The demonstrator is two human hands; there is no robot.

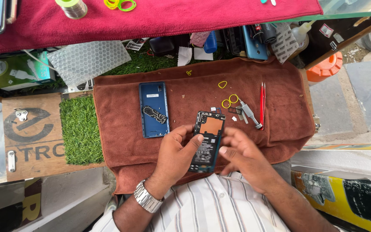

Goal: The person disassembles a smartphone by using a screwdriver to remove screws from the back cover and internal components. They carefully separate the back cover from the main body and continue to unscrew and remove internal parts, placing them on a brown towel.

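fingers of the left hand (177, 150) curl around the left edge of an opened phone (208, 141), thumb laid across its front, so the hand is closed on it; the right hand (243, 158) sits just beside the phone's right edge with fingers loosely bent and partly blurred, index tip touching or almost touching the lower body; whether it grips anything cannot be told; a metal watch (147, 198) circles the left wrist.

the phone is held low over the near edge of a brown towel (280, 81), back side up, tilted slightly; its rear shell is already off, and a copper-coloured patch, dark frame and black battery show bare; judged from this, the opening stage is done and the inner parts remain in place.

the blue back cover (151, 124) lies flat on the towel, well to the left of the phone, inner face up, with a small black component (156, 114) resting on it; to the right lie yellow rings (229, 101), a grey screwdriver (250, 114), tiny loose parts beside it, and red tweezers (262, 103), all untouched.

beyond the towel: a strip of artificial grass (80, 129), a sheet of bubble wrap (89, 60), a red cloth (172, 17) carrying a solder spool (74, 7), and clutter on the tabletop behind.
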